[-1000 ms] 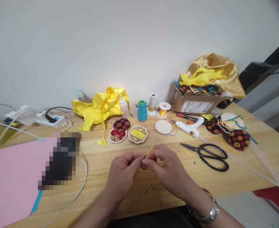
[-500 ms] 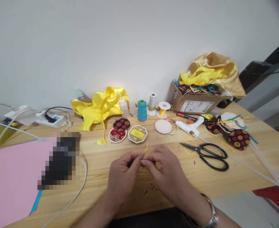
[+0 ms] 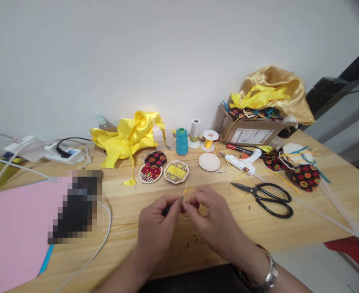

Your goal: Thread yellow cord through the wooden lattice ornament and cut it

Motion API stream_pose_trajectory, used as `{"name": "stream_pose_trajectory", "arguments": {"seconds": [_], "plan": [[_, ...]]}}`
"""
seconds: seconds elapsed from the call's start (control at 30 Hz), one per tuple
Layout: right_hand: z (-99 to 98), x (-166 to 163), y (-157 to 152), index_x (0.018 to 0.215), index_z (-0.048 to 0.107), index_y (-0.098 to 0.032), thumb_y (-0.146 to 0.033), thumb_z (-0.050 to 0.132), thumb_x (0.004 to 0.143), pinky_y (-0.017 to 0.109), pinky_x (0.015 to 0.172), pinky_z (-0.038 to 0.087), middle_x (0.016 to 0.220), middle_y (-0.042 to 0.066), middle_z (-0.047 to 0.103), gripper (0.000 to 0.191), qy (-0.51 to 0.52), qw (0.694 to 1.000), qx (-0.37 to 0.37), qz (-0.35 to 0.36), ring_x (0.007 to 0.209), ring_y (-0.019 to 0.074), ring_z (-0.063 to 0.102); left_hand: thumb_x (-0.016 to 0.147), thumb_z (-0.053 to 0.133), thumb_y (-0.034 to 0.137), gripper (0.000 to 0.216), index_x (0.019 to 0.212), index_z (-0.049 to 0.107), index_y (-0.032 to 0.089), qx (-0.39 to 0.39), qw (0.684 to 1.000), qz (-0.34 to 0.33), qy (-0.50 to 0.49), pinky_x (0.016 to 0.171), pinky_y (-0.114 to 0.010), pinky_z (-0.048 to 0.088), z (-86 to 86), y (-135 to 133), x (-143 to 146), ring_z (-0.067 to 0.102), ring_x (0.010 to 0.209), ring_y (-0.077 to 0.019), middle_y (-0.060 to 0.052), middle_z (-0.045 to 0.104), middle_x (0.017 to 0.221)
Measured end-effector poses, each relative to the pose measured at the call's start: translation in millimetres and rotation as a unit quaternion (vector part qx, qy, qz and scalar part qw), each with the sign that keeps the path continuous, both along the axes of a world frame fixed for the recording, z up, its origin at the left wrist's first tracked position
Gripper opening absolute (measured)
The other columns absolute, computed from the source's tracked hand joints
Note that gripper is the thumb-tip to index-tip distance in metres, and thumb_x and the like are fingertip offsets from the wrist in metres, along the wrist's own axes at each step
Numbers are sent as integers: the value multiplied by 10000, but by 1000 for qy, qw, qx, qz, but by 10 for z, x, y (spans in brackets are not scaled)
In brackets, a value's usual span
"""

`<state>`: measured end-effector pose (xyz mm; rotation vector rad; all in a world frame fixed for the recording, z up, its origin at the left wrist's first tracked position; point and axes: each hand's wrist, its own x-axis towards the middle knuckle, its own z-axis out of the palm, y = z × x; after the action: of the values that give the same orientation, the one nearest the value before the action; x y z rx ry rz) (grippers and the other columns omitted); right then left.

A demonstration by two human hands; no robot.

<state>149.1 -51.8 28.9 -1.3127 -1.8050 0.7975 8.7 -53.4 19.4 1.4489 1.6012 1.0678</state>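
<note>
Close together over the front of the wooden table, both hands are closed in a pinch. My left hand (image 3: 157,221) grips a small dark piece (image 3: 166,210), mostly hidden by the fingers. Thin yellow cord ends (image 3: 186,189) stick up from between the fingertips. My right hand (image 3: 213,215) pinches at the same spot, its thumb and forefinger meeting the left fingertips. Beyond them lie a round wooden lattice frame with yellow fabric (image 3: 177,171) and another with red fabric (image 3: 150,173). Black-handled scissors (image 3: 272,198) rest to the right of my right hand.
Yellow satin (image 3: 126,140), a teal thread cone (image 3: 182,142), a yellow cord spool (image 3: 209,141) and a white glue gun (image 3: 243,160) stand or lie along the back. A cardboard box (image 3: 249,132) holds fabric. Pink sheet (image 3: 17,232) and a white cable (image 3: 108,228) are left.
The camera view has shifted very slightly. Both hands keep their pinch at nearly the same place, and the yellow cord ends have tilted a little.
</note>
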Motion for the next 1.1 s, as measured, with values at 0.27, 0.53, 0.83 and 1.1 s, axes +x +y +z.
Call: {"name": "stream_pose_trajectory", "arguments": {"seconds": [0.27, 0.53, 0.83, 1.1], "plan": [[4, 91, 54, 676, 662, -221, -147, 596, 821, 230, 728, 393, 736, -46, 634, 176, 87, 994, -67, 15, 760, 104, 567, 714, 663, 390, 245, 610, 669, 168, -116, 986, 8, -122, 444, -172, 309, -22, 45, -12, 384, 447, -63, 38, 585, 515], [-56, 88, 24, 695, 684, -228, -165, 614, 821, 239, 703, 390, 725, -29, 618, 157, 72, 996, -43, -17, 738, 116, 549, 614, 749, 393, 288, 581, 636, 130, -167, 937, 18, -307, 375, -167, 210, -77, 86, 2, 282, 375, -24, 51, 528, 475], [7, 98, 25, 707, 645, -220, -128, 569, 845, 253, 762, 361, 758, -44, 631, 182, -10, 999, -29, 37, 819, 124, 534, 751, 647, 351, 236, 611, 666, 162, -98, 988, -42, -114, 527, -159, 381, 1, 53, -35, 481, 517, -71, 30, 615, 553], [39, 106, 38, 715, 647, -229, -152, 543, 866, 256, 742, 343, 767, -48, 636, 198, -55, 995, -63, 54, 821, 128, 525, 761, 621, 306, 202, 610, 665, 179, -57, 994, -52, -73, 595, -159, 434, 35, 39, -32, 569, 580, -96, 33, 643, 573]]}}
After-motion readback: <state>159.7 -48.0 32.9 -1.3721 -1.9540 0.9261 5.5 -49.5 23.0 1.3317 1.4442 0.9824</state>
